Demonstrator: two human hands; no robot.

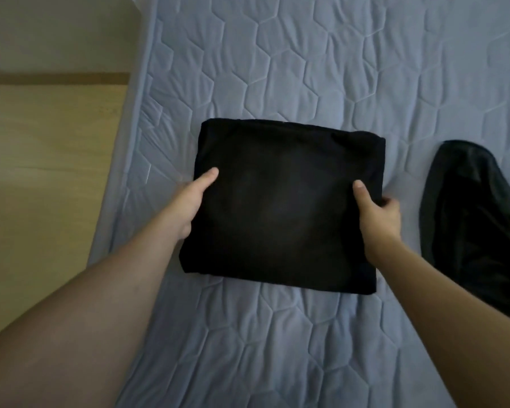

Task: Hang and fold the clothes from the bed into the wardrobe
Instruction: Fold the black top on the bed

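A black garment folded into a flat square (280, 207) lies in the middle of the bed (306, 69). My left hand (189, 201) grips its left edge, thumb on top and fingers hidden underneath. My right hand (377, 213) grips the right edge the same way, thumb on the cloth and fingertips curling around the side. A second dark garment (477, 213), shiny and crumpled, lies unfolded on the bed to the right, apart from the folded one.
The bed has a light blue quilted cover with a hexagon pattern. Along its left side runs a light wooden floor or panel (42, 187). The wardrobe is out of view.
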